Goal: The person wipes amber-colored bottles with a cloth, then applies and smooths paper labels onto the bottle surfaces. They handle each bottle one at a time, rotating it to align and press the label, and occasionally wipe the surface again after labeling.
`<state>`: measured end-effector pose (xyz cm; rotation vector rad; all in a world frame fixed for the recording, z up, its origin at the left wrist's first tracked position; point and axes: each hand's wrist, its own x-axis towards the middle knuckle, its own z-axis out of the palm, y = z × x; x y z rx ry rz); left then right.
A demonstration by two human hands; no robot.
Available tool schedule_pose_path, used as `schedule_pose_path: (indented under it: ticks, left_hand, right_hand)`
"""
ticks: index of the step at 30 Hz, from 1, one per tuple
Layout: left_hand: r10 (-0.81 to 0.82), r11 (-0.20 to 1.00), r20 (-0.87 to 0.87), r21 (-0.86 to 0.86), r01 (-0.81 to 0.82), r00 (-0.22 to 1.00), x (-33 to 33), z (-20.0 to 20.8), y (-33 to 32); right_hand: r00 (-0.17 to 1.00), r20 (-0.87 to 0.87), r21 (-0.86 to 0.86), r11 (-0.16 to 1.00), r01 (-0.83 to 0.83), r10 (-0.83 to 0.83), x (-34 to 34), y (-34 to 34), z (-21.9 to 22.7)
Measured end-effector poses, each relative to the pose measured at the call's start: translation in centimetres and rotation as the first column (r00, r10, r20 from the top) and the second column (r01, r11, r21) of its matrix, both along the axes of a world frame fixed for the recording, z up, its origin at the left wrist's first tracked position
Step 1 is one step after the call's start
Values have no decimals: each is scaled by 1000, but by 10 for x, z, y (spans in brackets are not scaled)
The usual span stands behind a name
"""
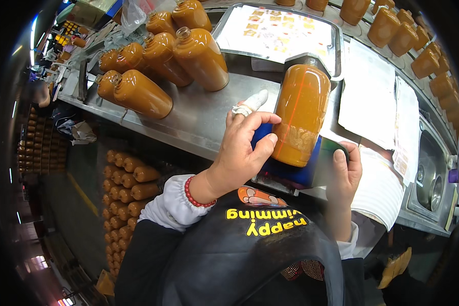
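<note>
A glossy caramel-brown bottle lies in a blue cradle, its base toward me and a red light line along its length. A patterned band of decal shows near its base. My left hand is at the bottle's left side, thumb and index finger apart, fingertips at or close to its surface. A white wrapping covers one of its fingers. My right hand, right of the cradle, pinches a dark green, thin flat piece between thumb and fingers. What that piece is, I cannot make out.
Several brown bottles stand on the steel bench at left. Beyond the cradle is a tray with a printed decal sheet. White papers and a sink are at right. More bottles line the back.
</note>
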<state>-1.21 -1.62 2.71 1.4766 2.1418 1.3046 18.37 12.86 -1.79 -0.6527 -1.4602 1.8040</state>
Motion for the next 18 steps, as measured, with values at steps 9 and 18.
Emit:
schedule_pose_path:
  ticks: [9,18]
  left_hand:
    - [-71,995,141,-56,79,988,-4,5,5]
    - [25,1000,-125,10,-24,992,-10,-6,15]
  right_hand:
    - [1000,-10,7,1000,-3,4,3,2,-2]
    - [999,-46,-47,999,-6,3,3,1,-2]
